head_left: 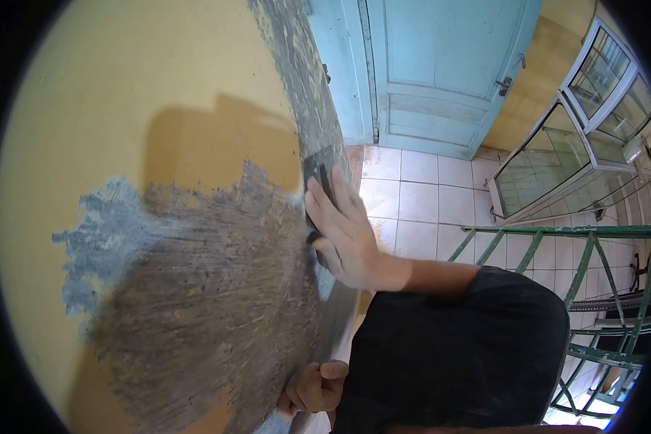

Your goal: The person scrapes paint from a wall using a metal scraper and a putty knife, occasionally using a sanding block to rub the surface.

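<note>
My right hand is wrapped round a flat dark grey tool with a black handle, its face lying against the wall's edge strip. Whether it is a trowel or a sanding block I cannot make out. Left of it spreads a rough brown-grey scraped patch on the yellow wall, with a bluish-grey bare area at its far side. Lower down, my left hand is closed with curled fingers near the bottom of the patch; anything inside it is hidden.
A green metal frame, like a ladder or scaffold, stands to the right on white floor tiles. A light blue door is at the back. White-framed glass panels lean at the right. Dust lies on the floor near the wall.
</note>
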### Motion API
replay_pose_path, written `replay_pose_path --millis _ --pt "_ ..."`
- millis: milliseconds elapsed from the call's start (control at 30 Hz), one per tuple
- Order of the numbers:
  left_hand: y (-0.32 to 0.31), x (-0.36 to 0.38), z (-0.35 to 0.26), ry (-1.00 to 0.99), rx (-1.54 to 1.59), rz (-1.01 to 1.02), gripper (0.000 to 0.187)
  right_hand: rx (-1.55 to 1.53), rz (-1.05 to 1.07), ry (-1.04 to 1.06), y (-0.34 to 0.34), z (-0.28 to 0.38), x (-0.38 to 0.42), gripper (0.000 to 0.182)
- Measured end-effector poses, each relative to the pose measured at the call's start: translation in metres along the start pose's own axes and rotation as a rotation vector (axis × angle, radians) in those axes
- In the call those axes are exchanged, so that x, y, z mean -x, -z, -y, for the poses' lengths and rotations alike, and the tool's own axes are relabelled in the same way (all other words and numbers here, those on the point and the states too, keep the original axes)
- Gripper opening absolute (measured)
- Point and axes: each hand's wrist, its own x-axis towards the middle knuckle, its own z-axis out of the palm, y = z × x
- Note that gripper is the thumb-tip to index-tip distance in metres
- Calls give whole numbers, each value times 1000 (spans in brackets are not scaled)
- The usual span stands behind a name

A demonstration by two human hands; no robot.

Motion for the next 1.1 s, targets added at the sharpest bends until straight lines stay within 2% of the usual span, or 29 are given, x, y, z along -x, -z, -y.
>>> replay_pose_path --millis 33,100,200,300,400,600,733,800,900,1000,1100 --pt "-1 -1 1 -2 3 9 35 0 3 -9 -2 -6 -5 63" --pt "-5 -5 5 -96 -12 -64 23 132 -68 -44 -2 -26 -41 63" --pt "-3 -4 5 -98 -26 -27 23 55 -144 -86 7 -35 -76 60" --pt "3 -3 9 -136 -28 56 22 -2 -112 -101 -4 -8 -36 58" --pt "-2 -2 5 -85 -14 -20 23 -21 -63 -8 0 1 -9 59" --pt "-2 -1 5 -71 -23 -5 24 -13 -201 -88 6 -38 -84 57" --pt "-2 -3 4 -71 -47 28 25 6 -101 -128 -3 -3 -25 56" --pt "-9 -2 4 -59 13 -94 27 -10 -46 1 -3 1 -3 57" --pt "-6 -3 4 -85 19 -60 26 79 -132 -53 1 -25 -51 57" --pt "-2 -2 3 -60 -10 -16 24 28 -197 -72 8 -35 -88 59" --pt "4 -2 5 -88 -9 68 23 9 -93 -171 -1 -3 -51 57"
